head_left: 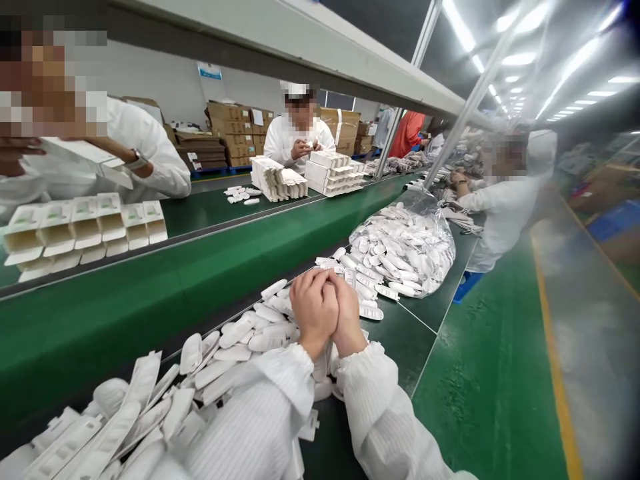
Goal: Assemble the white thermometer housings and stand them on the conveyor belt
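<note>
My left hand (311,308) and my right hand (349,310) are pressed together, fingers closed and folded against each other. Whether anything lies inside them is hidden. Both are just over a long heap of white plastic shells (270,327), elongated with rounded ends, some showing hollow inner sides. The heap runs from the lower left to beyond my hands. Right past them, a clear plastic bag (425,267) bulges with more of these white pieces. Loose white sleeves cover both my forearms.
A green conveyor belt (200,277) runs beyond my dark worktop (415,320). Open white boxes (85,227) and stacked white cartons (333,175) stand across it. Co-workers in white sit opposite and farther right. An overhead beam (320,40) and slanted posts cross above.
</note>
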Motion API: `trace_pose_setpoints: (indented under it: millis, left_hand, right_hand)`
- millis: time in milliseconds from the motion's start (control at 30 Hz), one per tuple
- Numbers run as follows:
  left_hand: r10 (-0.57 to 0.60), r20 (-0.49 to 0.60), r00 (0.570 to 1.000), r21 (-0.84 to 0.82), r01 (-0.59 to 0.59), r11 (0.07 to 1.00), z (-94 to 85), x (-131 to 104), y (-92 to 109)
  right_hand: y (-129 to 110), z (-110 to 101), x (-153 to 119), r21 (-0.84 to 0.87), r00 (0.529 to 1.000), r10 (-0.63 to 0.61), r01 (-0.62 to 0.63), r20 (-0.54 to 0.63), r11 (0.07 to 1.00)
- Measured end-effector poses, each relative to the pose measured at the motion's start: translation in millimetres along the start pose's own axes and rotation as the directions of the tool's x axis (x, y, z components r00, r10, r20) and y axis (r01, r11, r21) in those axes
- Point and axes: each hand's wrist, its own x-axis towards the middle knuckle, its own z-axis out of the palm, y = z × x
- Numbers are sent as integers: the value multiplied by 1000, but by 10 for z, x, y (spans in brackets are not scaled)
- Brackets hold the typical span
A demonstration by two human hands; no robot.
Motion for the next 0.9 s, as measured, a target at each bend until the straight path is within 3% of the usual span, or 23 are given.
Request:
trace_pose_setpoints:
  millis: [100, 200, 267, 400, 500, 633, 700, 800, 900]
  left_hand:
    - [-104, 75, 992, 4, 104, 995, 378, 117, -30]
    - [-124, 119, 985, 38, 120, 992, 478, 257, -44]
    - [-123, 153, 981, 75, 112, 991, 385, 394, -75]
    - [-123, 243, 962, 201, 74, 977, 0, 709, -290]
    - [-211, 383, 900, 320, 85, 944, -199, 805, -556]
    - [-241, 570, 786, 372, 15, 928, -192, 639, -797]
    - [-195, 635, 748, 338, -42, 940, -158, 526, -811]
    - [-142, 654, 743, 302, -84, 949, -141, 447, -758]
    - [-151, 630, 762, 347, -103, 932, -113, 466, -700]
  right_hand:
    - [135, -222, 261, 89, 986, -16, 31, -166, 996]
    - [218, -332, 470, 91, 980, -42, 61, -194, 994]
    - [248, -378, 599, 21, 984, -74, 79, -164, 997]
    - [207, -508, 787, -151, 988, -136, 124, -70, 981]
    - [76, -737, 788, -210, 980, -192, 176, -60, 962]
    - [-49, -1172, 438, -381, 934, -309, 223, -181, 897]
    - [-6, -1332, 110, -548, 921, -355, 215, -162, 809]
    - [186, -1396, -444, -753, 933, -351, 285, 77, 593]
    - [397, -1267, -841, -857, 930, -230, 356, 286, 373]
